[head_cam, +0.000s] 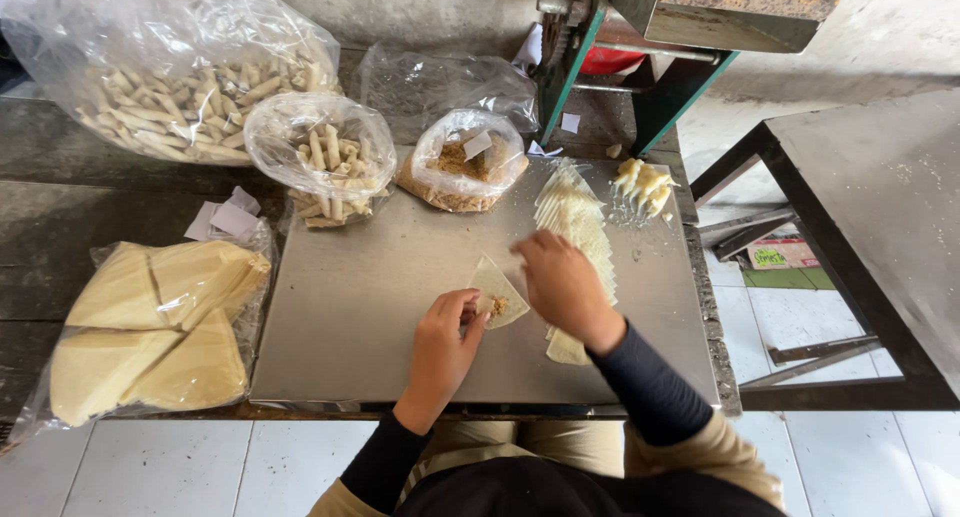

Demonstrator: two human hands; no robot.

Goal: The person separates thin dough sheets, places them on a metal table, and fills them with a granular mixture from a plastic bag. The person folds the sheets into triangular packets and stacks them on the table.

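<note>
A small triangular dough wrapper (497, 283) lies on the steel work plate (360, 297), with a pinch of brown filling (497, 305) on its near corner. My left hand (448, 339) pinches that near corner, thumb and fingers on the wrapper's edge. My right hand (562, 280) rests with fingers down on the wrapper's far right edge, beside a fanned row of wrappers (578, 222). An open bag of brown filling (465, 164) sits at the back of the plate.
Bags of rolled sticks (328, 159) (170, 87) stand at the back left. Bagged stacks of triangular wrappers (150, 327) lie at the left. A lump of pale dough bits (643, 182) sits at the back right. A green-framed machine (660, 37) and a dark table (870, 197) are nearby.
</note>
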